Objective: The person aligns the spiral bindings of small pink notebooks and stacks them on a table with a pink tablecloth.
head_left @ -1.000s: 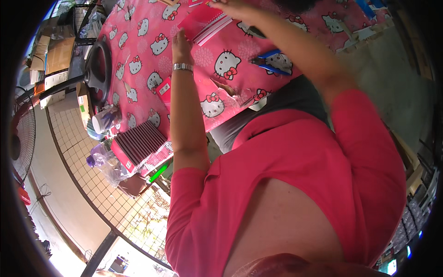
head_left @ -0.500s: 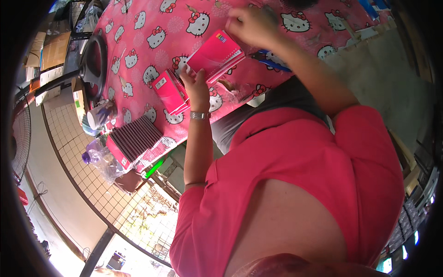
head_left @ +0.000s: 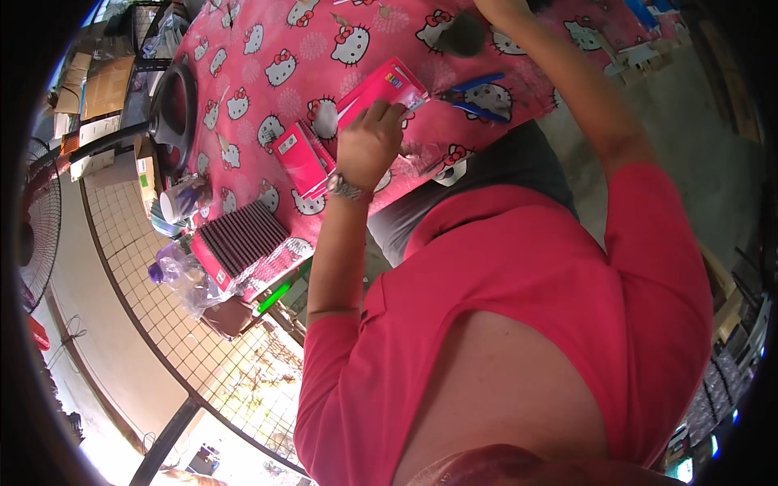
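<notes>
My left hand (head_left: 369,146) lies over the near part of a pink spiral notebook (head_left: 393,74), its fingers bent down onto the cover. Under the wrist's left side rests a smaller stack of pink notebooks (head_left: 301,159), touching or nearly touching the hand. My right hand (head_left: 502,11) reaches to the far side of the table and is cut off by the upper edge, so its fingers are hidden. Just left of it sits a dark grey rounded thing (head_left: 462,36) whose kind I cannot make out. Blue-handled pliers (head_left: 478,97) lie right of the notebook.
A pink patterned tablecloth (head_left: 243,85) covers the table. At left stand a row of spiral-bound notebooks (head_left: 243,239), a white cup (head_left: 180,202) and a clear plastic bag (head_left: 190,279). A black steering-wheel-like ring (head_left: 172,117) and a fan (head_left: 39,227) are farther left.
My left hand has moved right and turned palm-down over the larger notebook, which has tilted. My right hand has gone farther away and right, exposing the grey thing.
</notes>
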A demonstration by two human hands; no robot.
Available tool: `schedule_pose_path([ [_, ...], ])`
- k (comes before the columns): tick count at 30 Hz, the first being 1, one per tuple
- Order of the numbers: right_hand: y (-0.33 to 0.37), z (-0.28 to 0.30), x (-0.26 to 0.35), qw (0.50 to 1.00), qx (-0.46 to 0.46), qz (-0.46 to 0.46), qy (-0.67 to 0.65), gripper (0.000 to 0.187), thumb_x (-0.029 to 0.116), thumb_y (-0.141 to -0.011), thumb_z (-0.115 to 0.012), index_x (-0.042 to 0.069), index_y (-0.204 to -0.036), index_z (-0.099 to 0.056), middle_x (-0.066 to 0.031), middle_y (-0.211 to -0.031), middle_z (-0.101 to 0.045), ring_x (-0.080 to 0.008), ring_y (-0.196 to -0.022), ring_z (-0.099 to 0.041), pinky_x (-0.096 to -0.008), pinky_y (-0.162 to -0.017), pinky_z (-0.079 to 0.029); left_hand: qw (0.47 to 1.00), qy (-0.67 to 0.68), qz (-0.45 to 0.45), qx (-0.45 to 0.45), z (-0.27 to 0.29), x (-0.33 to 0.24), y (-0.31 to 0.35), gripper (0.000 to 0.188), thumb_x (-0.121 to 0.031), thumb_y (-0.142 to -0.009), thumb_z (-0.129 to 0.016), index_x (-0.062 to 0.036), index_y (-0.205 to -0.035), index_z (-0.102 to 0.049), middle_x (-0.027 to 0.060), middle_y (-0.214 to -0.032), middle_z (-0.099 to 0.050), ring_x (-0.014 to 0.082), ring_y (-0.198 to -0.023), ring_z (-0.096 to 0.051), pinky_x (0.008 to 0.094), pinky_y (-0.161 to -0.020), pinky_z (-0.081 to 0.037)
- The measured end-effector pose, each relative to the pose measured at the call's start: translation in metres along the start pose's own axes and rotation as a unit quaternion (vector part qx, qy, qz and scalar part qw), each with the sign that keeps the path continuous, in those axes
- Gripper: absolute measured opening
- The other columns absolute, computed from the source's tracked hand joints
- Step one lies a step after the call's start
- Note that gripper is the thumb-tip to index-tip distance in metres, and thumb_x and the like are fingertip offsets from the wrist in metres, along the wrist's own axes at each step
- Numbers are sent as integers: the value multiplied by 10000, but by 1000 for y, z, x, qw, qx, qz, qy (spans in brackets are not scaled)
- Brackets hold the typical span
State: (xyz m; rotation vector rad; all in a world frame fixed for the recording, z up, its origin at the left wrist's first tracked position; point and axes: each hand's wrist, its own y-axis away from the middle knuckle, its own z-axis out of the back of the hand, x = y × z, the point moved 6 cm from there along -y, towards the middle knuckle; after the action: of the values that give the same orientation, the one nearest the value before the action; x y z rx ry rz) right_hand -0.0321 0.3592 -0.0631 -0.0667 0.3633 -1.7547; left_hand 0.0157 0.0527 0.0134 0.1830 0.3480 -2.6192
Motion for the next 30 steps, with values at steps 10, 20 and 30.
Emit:
schedule_pose_path([
  [10, 16, 89, 48, 885, -81, 52, -456, 251, 101, -791, -628, 75, -1030, -697, -166, -1013, -649, -329, -953, -619, -417, -836, -510, 983, -69, 68, -154, 9, 25, -19, 257, -168, -802, -636, -87, -1037, -574, 98, -869, -627, 291, -863, -589, 468, -860, -407],
  [20, 53, 105, 111, 830, -80, 81, -546, 191, 182, -912, -640, 128, -1079, -718, -22, -874, -592, -163, -760, -571, -306, -692, -455, 935, -150, 147, -286, -8, 31, -27, 438, -475, -715, -747, -85, -818, -578, 62, -825, -605, 284, -841, -580, 581, -1064, -331],
  [30, 35, 113, 121, 792, 0, 202, -577, 213, 178, -956, -575, 103, -1122, -686, -53, -883, -588, -151, -766, -587, -303, -687, -454, 958, -92, 85, -257, -3, 30, -33, 243, -303, -752, -753, -111, -840, -633, 50, -777, -617, 282, -794, -597, 488, -981, -408],
])
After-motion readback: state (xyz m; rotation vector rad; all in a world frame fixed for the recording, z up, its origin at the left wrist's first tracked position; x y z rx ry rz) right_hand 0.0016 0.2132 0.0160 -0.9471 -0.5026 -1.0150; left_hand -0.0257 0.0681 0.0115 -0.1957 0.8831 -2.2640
